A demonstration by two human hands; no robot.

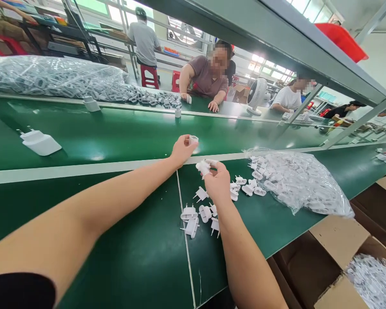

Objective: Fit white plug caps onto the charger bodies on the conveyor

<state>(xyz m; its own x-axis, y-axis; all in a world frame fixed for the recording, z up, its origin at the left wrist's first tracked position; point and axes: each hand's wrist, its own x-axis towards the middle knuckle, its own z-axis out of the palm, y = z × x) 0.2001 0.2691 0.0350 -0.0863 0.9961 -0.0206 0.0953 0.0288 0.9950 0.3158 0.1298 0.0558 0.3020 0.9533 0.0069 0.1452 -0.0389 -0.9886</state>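
Note:
My left hand (pixel 181 151) is closed round a small white charger housing (pixel 193 140) over the near edge of the green conveyor belt (pixel 122 137). To its right, my right hand (pixel 217 177) grips a white plug piece (pixel 204 167) between thumb and fingers; its exact shape is partly hidden. Below and around my right hand, several loose white plug pieces (pixel 205 213) with metal pins lie on the green tabletop (pixel 141 249). A clear plastic bag (pixel 302 182) full of similar pieces lies open to the right.
An assembled white charger (pixel 41 142) lies on the belt at left. Across it sit a big bag of grey-white parts (pixel 51 79), a person (pixel 209 77) and a white fan (pixel 256 95). Cardboard boxes (pixel 337 240) stand at lower right. A metal shelf (pixel 276 47) hangs overhead.

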